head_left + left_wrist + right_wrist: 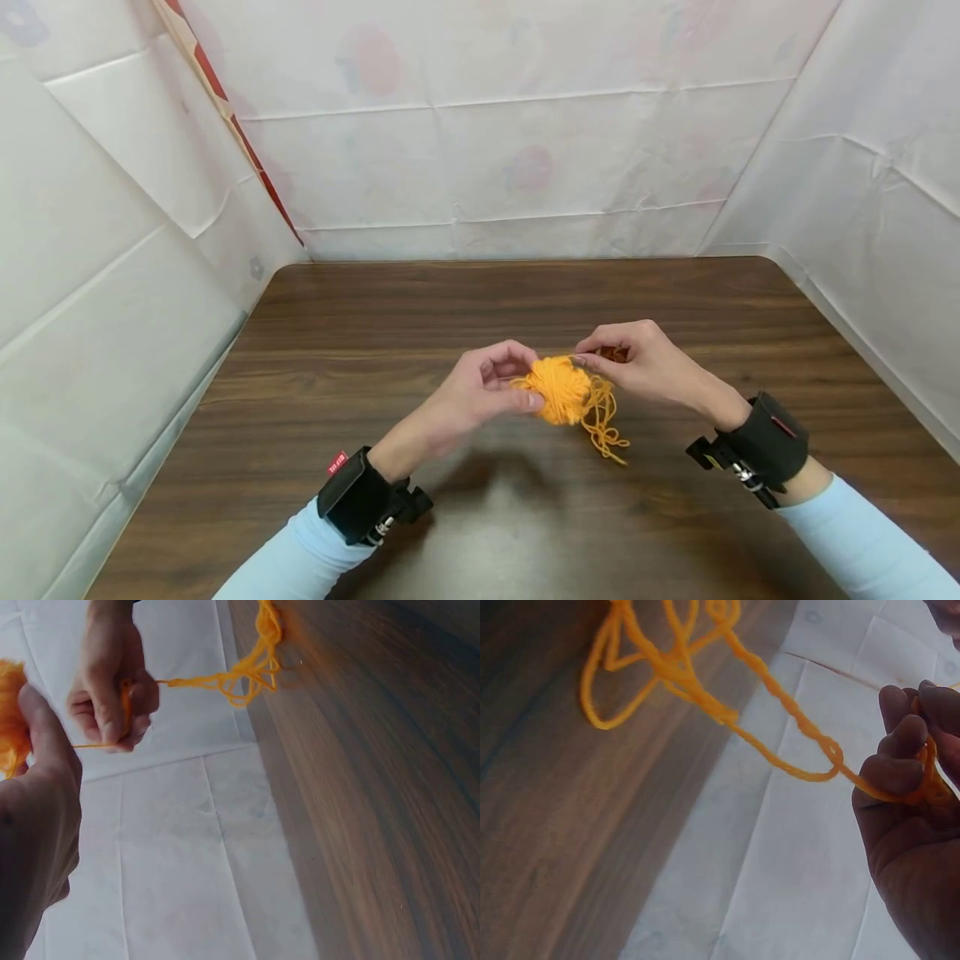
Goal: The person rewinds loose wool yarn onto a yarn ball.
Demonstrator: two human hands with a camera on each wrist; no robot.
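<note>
Pale blue sleeves [300, 560] and black wrist straps [358, 493] sit nearest the head camera, low over the dark wooden tabletop [360, 333]. Left hand [480, 392] grips a small ball of orange yarn [558, 389] held above mid-tabletop, thumb pressed on its near side, fingers [504, 360] curled round the back. Right hand [648, 358] pinches the loose strand [795, 735] between fingertips — curled shut on it, as the right wrist view shows. Tangled loops [603, 421] trail from the ball down toward the wood. White sheeting [525, 167] walls three sides. Judged: yarn is light, soft, limp, prone to snagging — best held by the wound ball, with the free strand pinched close to the tangle.
</note>
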